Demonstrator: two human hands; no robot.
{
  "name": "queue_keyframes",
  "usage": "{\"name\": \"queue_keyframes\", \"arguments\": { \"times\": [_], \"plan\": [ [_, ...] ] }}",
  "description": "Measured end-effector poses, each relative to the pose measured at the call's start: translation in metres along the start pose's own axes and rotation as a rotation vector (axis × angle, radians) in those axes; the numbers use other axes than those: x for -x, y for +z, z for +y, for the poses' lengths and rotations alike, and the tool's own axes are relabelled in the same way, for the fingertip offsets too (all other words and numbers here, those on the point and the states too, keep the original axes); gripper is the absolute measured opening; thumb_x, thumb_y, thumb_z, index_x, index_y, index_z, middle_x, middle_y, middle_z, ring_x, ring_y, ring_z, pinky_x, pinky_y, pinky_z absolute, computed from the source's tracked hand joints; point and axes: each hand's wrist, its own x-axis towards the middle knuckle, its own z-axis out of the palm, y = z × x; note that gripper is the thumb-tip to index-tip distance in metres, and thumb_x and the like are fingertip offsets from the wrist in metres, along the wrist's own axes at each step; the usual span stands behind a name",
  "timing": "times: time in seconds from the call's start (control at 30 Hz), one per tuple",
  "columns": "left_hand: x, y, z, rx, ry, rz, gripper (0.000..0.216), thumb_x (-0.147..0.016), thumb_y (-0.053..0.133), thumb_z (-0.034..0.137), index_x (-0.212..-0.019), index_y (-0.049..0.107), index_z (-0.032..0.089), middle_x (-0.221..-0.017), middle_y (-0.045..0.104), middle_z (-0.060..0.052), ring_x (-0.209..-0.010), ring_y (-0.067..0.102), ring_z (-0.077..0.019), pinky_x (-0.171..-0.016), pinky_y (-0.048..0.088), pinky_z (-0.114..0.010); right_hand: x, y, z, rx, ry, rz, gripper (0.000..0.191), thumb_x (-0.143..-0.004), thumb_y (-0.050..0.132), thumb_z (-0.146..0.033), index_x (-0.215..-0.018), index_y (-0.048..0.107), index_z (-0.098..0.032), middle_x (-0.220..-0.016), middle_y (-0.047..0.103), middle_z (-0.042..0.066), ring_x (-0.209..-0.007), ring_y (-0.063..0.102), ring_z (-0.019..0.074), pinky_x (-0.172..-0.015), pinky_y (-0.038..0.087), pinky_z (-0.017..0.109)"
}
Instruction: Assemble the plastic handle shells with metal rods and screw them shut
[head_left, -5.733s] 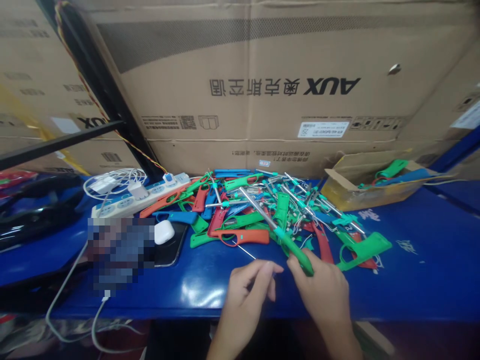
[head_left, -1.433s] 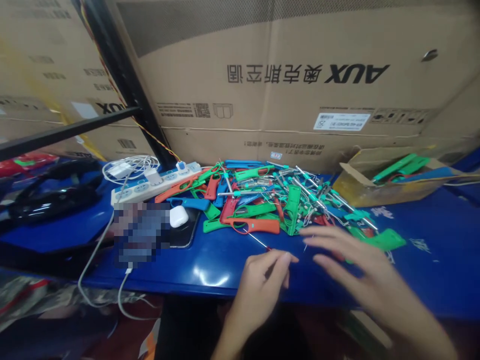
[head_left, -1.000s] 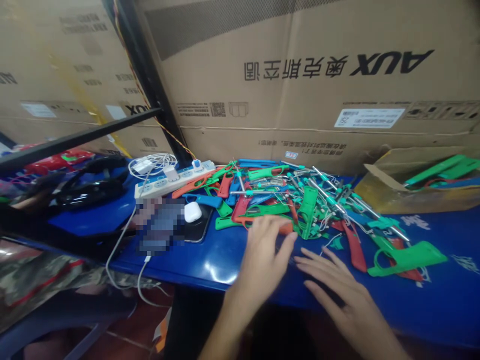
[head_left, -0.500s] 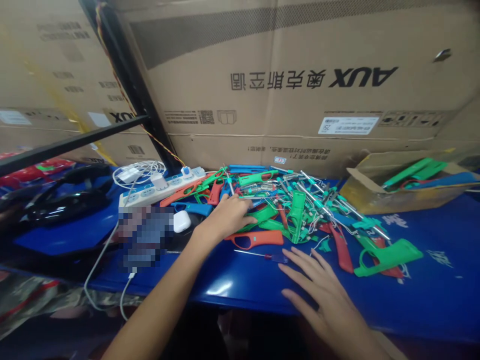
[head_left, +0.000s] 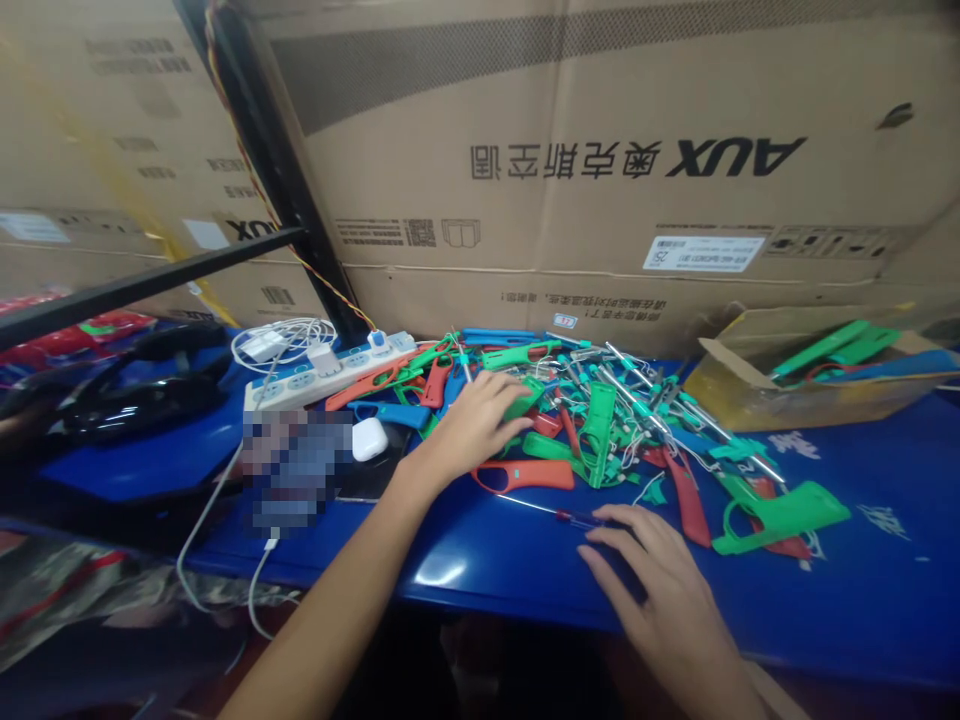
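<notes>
My left hand [head_left: 484, 425] is over the pile, its fingers and thumb closed around a green lighter casing [head_left: 529, 398], which they partly cover. An orange lighter casing [head_left: 529, 475] lies just below that hand. On the blue table [head_left: 480, 560], my right hand [head_left: 660, 575] has its fingertips curled on the dark handle of a screwdriver [head_left: 581, 519]; its thin shaft points left. Around the hands are red, green and blue casings, among them a green casing [head_left: 598, 430] and a red one [head_left: 686, 495], with metal lighter tubes [head_left: 637, 385] and white wires.
A cardboard box [head_left: 757, 395] holding green and blue casings stands at the right. On the left are a white power strip [head_left: 292, 383], coiled cable [head_left: 277, 340], a white earbud case [head_left: 370, 438] and a blurred-out phone. A large carton [head_left: 600, 80] stands behind the pile.
My left hand has risen slightly with the green casing, showing red pieces beneath. My right fingers have closed onto the screwdriver handle, and the screwdriver has shifted right.
</notes>
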Motion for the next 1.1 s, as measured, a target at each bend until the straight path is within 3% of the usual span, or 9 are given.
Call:
{"name": "queue_keyframes", "arguments": {
  "times": [0.17, 0.43, 0.63, 0.77, 0.97, 1.1],
  "plan": [
    [0.0, 0.006, 0.01, 0.083, 0.135, -0.116, 0.02, -0.098, 0.066, 0.031, -0.115, 0.069, 0.021, -0.116, 0.07, -0.003, -0.114, 0.057, -0.0194, -0.103, 0.044, -0.032, -0.003, 0.001, -0.003, -0.019, 0.02, 0.055, 0.02, -0.104, 0.056, -0.041, -0.1, 0.068, -0.026, -0.115, 0.068, 0.007, -0.11, 0.063, 0.0279, -0.094, 0.05, 0.046],
    [0.011, 0.007, -0.008, 0.046, 0.053, -0.118, 0.017, -0.093, 0.072, 0.033, -0.104, 0.075, 0.021, -0.123, 0.068, -0.006, -0.123, 0.052, -0.0278, -0.107, 0.039, -0.045, -0.004, -0.001, -0.003, -0.026, 0.018, 0.064, 0.022, -0.104, 0.054, -0.041, -0.098, 0.069, -0.026, -0.113, 0.069, 0.006, -0.107, 0.064, 0.027, -0.093, 0.05, 0.044],
    [0.01, 0.01, 0.003, 0.014, 0.079, -0.101, 0.025, -0.09, 0.075, 0.036, -0.112, 0.074, 0.023, -0.136, 0.063, -0.007, -0.133, 0.046, -0.0304, -0.114, 0.033, -0.052, -0.004, 0.0, -0.003, -0.015, 0.022, 0.067, 0.024, -0.104, 0.053, -0.042, -0.098, 0.07, -0.027, -0.112, 0.07, 0.006, -0.106, 0.065, 0.027, -0.091, 0.051, 0.043],
    [0.008, 0.003, 0.004, -0.003, 0.085, -0.08, 0.029, -0.087, 0.078, 0.038, -0.112, 0.073, 0.023, -0.133, 0.064, -0.006, -0.133, 0.047, -0.028, -0.116, 0.034, -0.049, -0.005, -0.001, -0.004, -0.02, 0.018, 0.073, 0.024, -0.104, 0.053, -0.042, -0.097, 0.07, -0.026, -0.112, 0.07, 0.006, -0.106, 0.065, 0.0267, -0.09, 0.051, 0.043],
    [0.015, -0.007, -0.003, -0.071, 0.028, -0.087, 0.012, -0.081, 0.083, 0.033, -0.081, 0.076, 0.023, -0.134, 0.064, -0.006, -0.139, 0.043, -0.0351, -0.122, 0.011, -0.068, -0.004, 0.0, -0.002, -0.031, 0.019, 0.069, 0.024, -0.104, 0.053, -0.042, -0.098, 0.07, -0.026, -0.113, 0.07, 0.006, -0.108, 0.065, 0.027, -0.093, 0.05, 0.043],
    [0.02, -0.006, -0.004, -0.112, -0.007, -0.124, 0.01, -0.083, 0.081, 0.029, -0.09, 0.078, 0.024, -0.14, 0.06, -0.007, -0.142, 0.042, -0.0357, -0.122, 0.015, -0.069, -0.003, 0.0, 0.0, -0.035, 0.007, 0.079, 0.024, -0.105, 0.053, -0.043, -0.099, 0.07, -0.027, -0.114, 0.07, 0.005, -0.108, 0.064, 0.0266, -0.094, 0.049, 0.043]
  ]
}}
